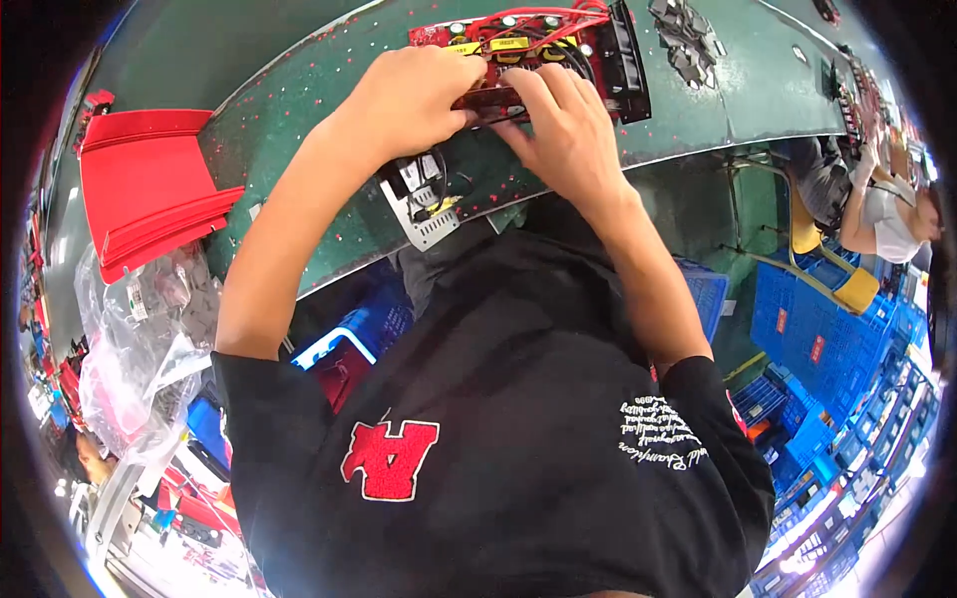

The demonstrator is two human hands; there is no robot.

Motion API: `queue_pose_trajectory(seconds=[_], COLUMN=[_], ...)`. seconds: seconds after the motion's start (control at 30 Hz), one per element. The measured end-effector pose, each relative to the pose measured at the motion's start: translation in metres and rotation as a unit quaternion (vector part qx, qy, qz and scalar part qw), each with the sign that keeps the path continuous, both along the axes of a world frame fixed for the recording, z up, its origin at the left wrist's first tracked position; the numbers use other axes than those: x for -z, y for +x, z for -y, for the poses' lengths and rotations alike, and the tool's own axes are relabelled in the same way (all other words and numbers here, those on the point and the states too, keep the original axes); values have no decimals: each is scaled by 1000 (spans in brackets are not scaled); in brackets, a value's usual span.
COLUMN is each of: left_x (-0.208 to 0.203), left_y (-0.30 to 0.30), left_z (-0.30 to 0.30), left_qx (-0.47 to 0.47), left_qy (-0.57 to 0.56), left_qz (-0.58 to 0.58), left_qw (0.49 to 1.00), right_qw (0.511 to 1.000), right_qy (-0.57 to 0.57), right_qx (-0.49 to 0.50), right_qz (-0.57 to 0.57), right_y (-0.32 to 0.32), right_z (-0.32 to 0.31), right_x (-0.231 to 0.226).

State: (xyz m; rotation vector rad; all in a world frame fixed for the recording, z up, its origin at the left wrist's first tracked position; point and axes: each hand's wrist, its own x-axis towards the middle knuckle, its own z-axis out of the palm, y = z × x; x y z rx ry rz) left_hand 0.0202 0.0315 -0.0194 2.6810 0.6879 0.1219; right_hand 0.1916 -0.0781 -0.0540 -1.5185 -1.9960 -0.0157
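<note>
Near the top centre of the frame, both of your hands meet on a red circuit board (518,45) that lies on the green workbench (299,130). Your left hand (414,95) lies curled over the board's left part, fingers bent down onto it, and your right hand (568,125) sits just beside it with its fingers pinching a small dark part (490,100) at the board's near edge; the two hands touch there. Red wires (528,17) loop across the top of the board, and a black fan (628,60) stands at its right end. Just below your left wrist, a metal bracket with cables (427,204) rests on the bench. A red plastic tray (150,189) sits at the upper left, clear bags (150,329) below it, and blue crates (827,339) fill the right side.
</note>
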Motion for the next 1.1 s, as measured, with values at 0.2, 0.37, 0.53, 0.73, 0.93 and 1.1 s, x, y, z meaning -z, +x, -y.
queue_pose_trajectory(seconds=[0.2, 0.37, 0.53, 0.73, 0.93, 1.1], left_x=[-7, -50, -16, 44, 32, 1], left_y=[8, 44, 176, 261, 260, 231], left_z=[-18, -29, -56, -119, -119, -96], left_qx=[32, -57, -20, 73, 40, -16], left_qy=[-46, -157, -12, -48, -141, -107], left_qz=[-10, 72, 164, 92, 23, 113], left_qw=[998, 983, 986, 992, 989, 988], right_qw=[999, 985, 948, 915, 915, 956], right_qy=[-2, 58, 40, -14, 4, 69], right_qx=[43, 61, 163, 250, 271, 206], right_qz=[-30, -148, -271, -318, -300, -199], right_y=[0, 22, 47, 83, 139, 205], right_z=[4, 54, 95, 110, 84, 1], right_x=[-3, -1, 9, 10, 9, -9])
